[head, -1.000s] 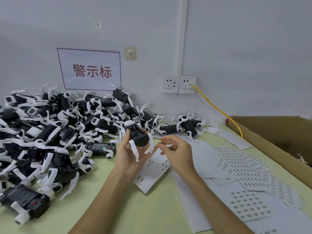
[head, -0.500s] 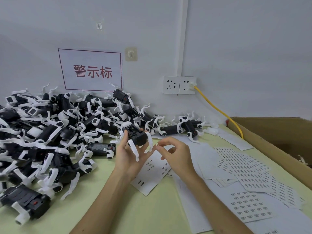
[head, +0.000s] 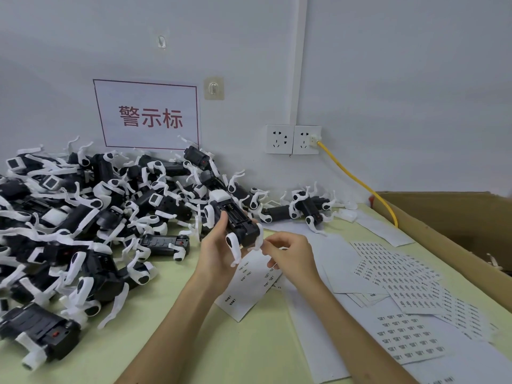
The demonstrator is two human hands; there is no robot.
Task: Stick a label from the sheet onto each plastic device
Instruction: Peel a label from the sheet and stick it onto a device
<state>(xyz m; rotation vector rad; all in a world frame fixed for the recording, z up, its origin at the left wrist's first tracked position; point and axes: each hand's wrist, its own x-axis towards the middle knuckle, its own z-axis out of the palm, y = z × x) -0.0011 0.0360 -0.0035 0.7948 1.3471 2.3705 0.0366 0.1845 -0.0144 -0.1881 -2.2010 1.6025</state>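
My left hand [head: 219, 256] grips a black plastic device [head: 238, 220] with white legs and holds it tilted above the table. My right hand [head: 293, 259] is just to its right, with thumb and forefinger pinched on a tiny white label at the device's lower right end. The label itself is too small to make out clearly. Below both hands lies a label sheet [head: 246, 289] with only a few labels left on it.
A big pile of the same devices [head: 83, 217] fills the left of the green table, up to the wall. More label sheets [head: 401, 273] spread out on the right. A cardboard box [head: 443, 217] borders the right edge. A yellow cable [head: 357, 181] runs from the wall socket [head: 293, 139].
My right hand has moved left and closed in on the device's lower right end. My left hand has kept the device in much the same place, turning it slightly.
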